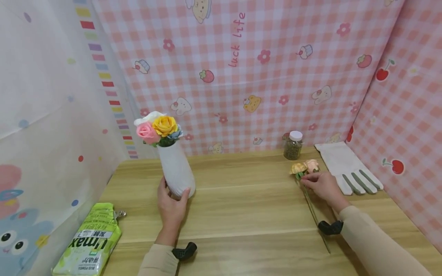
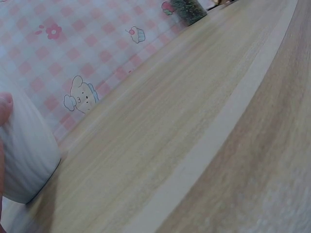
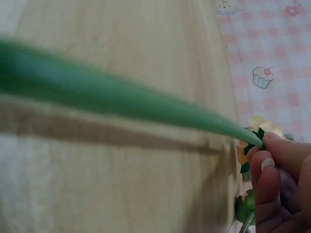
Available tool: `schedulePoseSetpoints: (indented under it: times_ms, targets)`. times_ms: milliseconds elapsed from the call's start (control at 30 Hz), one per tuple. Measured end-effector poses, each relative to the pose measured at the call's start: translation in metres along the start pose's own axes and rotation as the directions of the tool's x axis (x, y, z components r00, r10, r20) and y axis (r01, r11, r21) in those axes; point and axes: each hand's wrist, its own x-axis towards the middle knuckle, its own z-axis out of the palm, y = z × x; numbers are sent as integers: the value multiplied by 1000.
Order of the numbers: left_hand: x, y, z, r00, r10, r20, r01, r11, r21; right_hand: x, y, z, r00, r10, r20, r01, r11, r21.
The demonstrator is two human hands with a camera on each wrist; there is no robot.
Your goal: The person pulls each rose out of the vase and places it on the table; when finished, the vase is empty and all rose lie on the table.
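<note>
A white vase (image 1: 177, 168) stands on the left half of the table, holding artificial flowers: a pink rose (image 1: 147, 132), a yellow rose (image 1: 165, 125), a white bloom and a blue one. My left hand (image 1: 172, 207) grips the vase low down, thumb on its right side; the left wrist view shows part of the vase (image 2: 29, 145) at the left edge. On the right, my right hand (image 1: 322, 188) pinches a yellow artificial rose (image 1: 298, 168) by its stem just under the bloom. Its green stem (image 3: 121, 99) crosses the right wrist view. A peach rose (image 1: 312, 165) lies beside it.
A lidded jar of dark green bits (image 1: 292, 146) stands at the back right. White gloves with grey fingers (image 1: 345, 165) lie right of the roses. A green-and-white bag (image 1: 91, 241) with a clip lies at the left edge. Patterned cloth walls (image 1: 255, 76) enclose the table.
</note>
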Motion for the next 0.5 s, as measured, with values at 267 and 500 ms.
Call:
schedulePoseSetpoints:
  times_ms: [267,500]
  targets:
    - [-1,1,0,1000,-7,1,7,1000,-4,0,6,1,999,-46,14,47,997,-63]
    - [0,4,-1,999,-33,9,33,999,1,-4,4,1,998,-42,54,42,999,0]
